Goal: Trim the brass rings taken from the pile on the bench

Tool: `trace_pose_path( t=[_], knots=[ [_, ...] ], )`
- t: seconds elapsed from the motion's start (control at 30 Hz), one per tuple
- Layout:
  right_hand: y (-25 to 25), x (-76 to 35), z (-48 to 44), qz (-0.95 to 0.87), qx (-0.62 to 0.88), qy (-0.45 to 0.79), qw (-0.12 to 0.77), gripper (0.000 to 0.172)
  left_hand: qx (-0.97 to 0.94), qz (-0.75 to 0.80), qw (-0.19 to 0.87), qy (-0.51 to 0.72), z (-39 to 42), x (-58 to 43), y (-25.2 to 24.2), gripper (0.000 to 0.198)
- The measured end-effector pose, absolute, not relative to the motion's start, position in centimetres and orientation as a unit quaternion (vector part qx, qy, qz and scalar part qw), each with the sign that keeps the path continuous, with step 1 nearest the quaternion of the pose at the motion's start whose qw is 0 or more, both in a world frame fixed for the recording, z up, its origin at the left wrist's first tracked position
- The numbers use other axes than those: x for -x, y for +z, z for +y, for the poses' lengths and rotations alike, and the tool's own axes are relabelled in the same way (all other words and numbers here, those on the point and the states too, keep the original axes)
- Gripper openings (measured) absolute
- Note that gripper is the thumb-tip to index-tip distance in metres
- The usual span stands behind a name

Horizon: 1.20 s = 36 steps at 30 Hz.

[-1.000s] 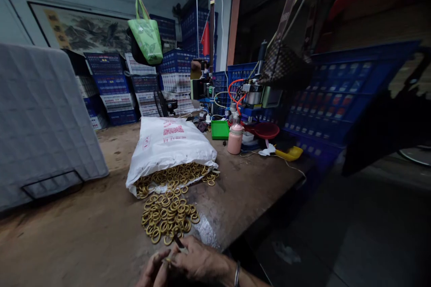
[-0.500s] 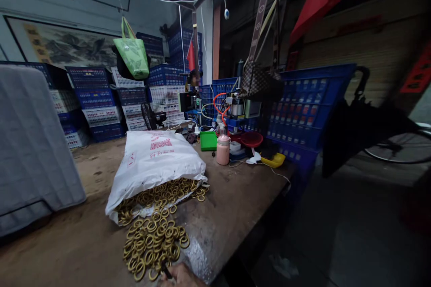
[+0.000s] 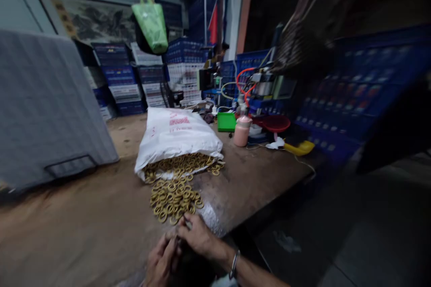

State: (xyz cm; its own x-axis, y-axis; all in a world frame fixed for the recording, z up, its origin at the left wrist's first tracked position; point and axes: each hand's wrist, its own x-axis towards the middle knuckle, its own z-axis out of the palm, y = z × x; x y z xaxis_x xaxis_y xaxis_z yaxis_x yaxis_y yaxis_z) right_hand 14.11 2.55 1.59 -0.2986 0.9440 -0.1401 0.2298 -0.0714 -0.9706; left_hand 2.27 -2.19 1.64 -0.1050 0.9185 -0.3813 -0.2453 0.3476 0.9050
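At the table's near edge my right hand (image 3: 199,236), with a bracelet on its wrist, is closed in a pinch. A small dark stick-like thing (image 3: 187,223) pokes out of its fingers. My left hand (image 3: 162,258) is closed just to the left, its fingertips close to those of the right. What it holds, if anything, is blurred and hidden. Just beyond the hands lies a loose pile of brass-coloured rings (image 3: 175,199). More rings spill from the mouth of a white woven sack (image 3: 178,139) lying on its side.
The brown table (image 3: 87,228) has a grey padded block (image 3: 50,107) on the left. Farther back stand a pink bottle (image 3: 242,131), a green tray (image 3: 226,122), a red bowl (image 3: 276,123), a yellow scoop (image 3: 299,147) and a small machine (image 3: 264,84). Blue crates (image 3: 373,85) are stacked at right.
My left hand has come into view beside the right one. The view has turned right and tilted down, so more of my right hand and forearm shows. The rings and sack look unmoved.
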Motion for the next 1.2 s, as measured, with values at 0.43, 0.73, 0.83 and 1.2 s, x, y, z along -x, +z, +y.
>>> trace_pose_path(
  t=[0.43, 0.73, 0.83, 1.2],
  knots=[
    [2.1, -14.6, 2.7, -0.629, 0.460, 0.540, 0.317, 0.015, -0.306, 0.488, 0.654, 0.490, -2.7, -2.6, 1.4, 0.035],
    [1.8, -15.3, 1.3, -0.827, 0.449, 0.280, 0.189, 0.023, -0.305, 0.508, 0.613, 0.523, -2.5, -2.4, 0.8, 0.036],
    [2.0, -15.2, 1.0, -0.844, 0.452, 0.249, 0.149, 0.026, -0.323, 0.504, 0.597, 0.535, -2.4, -2.4, 0.7, 0.037],
    [1.2, -15.1, 2.1, -0.828, 0.522, 0.181, 0.093, 0.025, -0.351, 0.524, 0.603, 0.488, -4.6, -2.6, 1.9, 0.033]
  ],
)
